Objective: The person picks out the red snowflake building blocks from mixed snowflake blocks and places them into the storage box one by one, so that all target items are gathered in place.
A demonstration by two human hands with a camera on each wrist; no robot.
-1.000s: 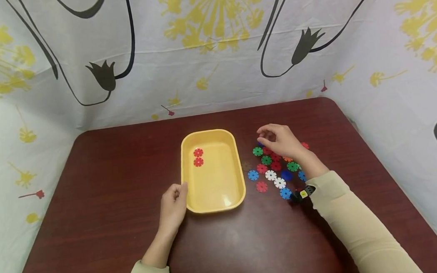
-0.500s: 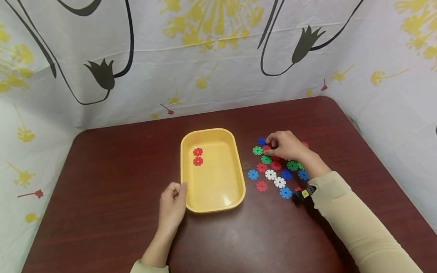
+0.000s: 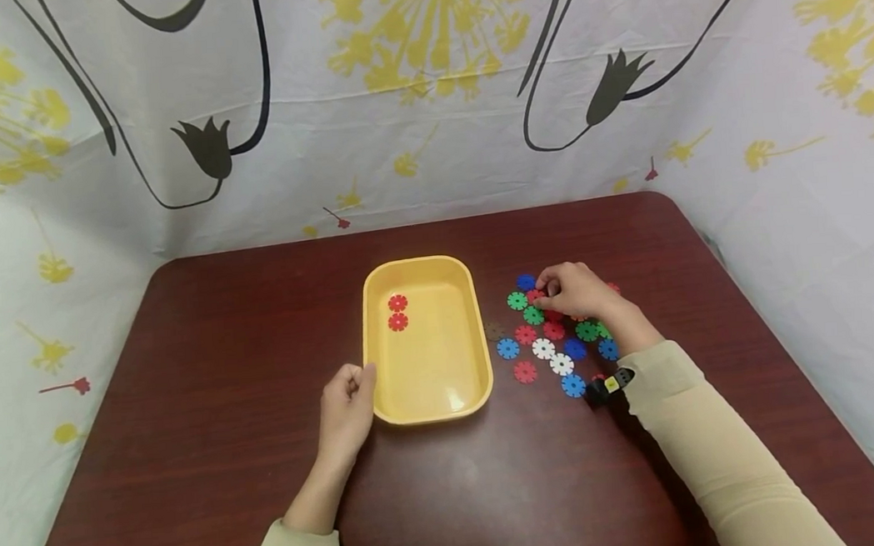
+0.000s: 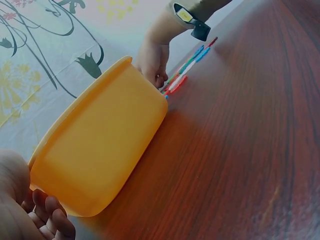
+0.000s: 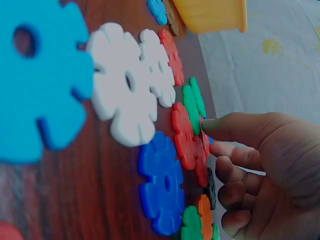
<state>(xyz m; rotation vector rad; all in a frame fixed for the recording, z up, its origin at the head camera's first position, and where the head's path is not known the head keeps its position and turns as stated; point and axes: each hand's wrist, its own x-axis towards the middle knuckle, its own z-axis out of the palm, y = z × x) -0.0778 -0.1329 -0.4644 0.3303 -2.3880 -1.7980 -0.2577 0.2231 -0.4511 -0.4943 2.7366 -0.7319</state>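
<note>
My left hand [image 3: 346, 408] holds the near left edge of a yellow plastic tray [image 3: 442, 356], its fingers curled against the wall in the left wrist view. Two red snowflake discs [image 3: 398, 312] lie inside the tray, toward its far left. Right of it my right hand [image 3: 577, 289] reaches over a spread of coloured snowflake discs. Thumb and forefinger pinch a red snowflake disc [image 3: 535, 297] among the others; the hand covers part of the pile. A blue disc [image 3: 525, 282] and a green disc [image 3: 517, 301] sit close to the fingertips.
White discs [image 3: 543, 348], a light blue disc [image 3: 508, 349] and a brown disc [image 3: 494, 330] lie between the tray and the right wrist. The dark red table [image 3: 226, 386] meets a patterned cloth [image 3: 438, 164] at the back. A camera [image 3: 602, 388] sits on the right wrist.
My right hand has come down onto the discs, and its thumb and forefinger have closed on a red one. The left hand and tray stay as they were.
</note>
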